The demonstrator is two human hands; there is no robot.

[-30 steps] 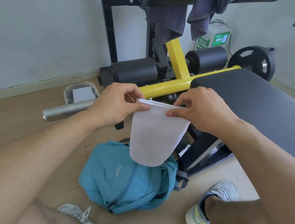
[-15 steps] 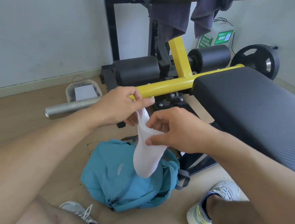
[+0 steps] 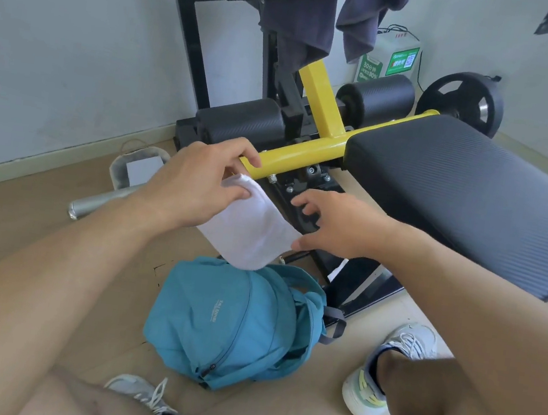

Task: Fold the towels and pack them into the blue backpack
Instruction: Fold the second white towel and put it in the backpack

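The towel (image 3: 249, 228) is white, folded into a narrow soft pad with a rounded lower end, and it hangs in the air slanting down to the right, its bottom edge just above the top of the backpack (image 3: 233, 326). The backpack is teal-blue, slumped on the wooden floor (image 3: 21, 228) between my feet, with its top opening gaping on the right side and a grey strap trailing out. Behind the towel stands a bench (image 3: 467, 193) with a black ribbed pad and a yellow bar (image 3: 303, 155), black foam rollers, and dark clothes (image 3: 299, 20) draped over its frame. A silver bar (image 3: 100, 201) lies on the floor to the left, near a small clear tub (image 3: 136, 166); a weight plate (image 3: 465, 99) leans by the wall. My shoes (image 3: 384, 369) flank the backpack. My left hand (image 3: 195, 187) clamps the towel's upper end, thumb over it and fingers curled behind. My right hand (image 3: 336, 225) has its fingers spread apart, gripping nothing; only the thumb tip touches the towel's right edge.
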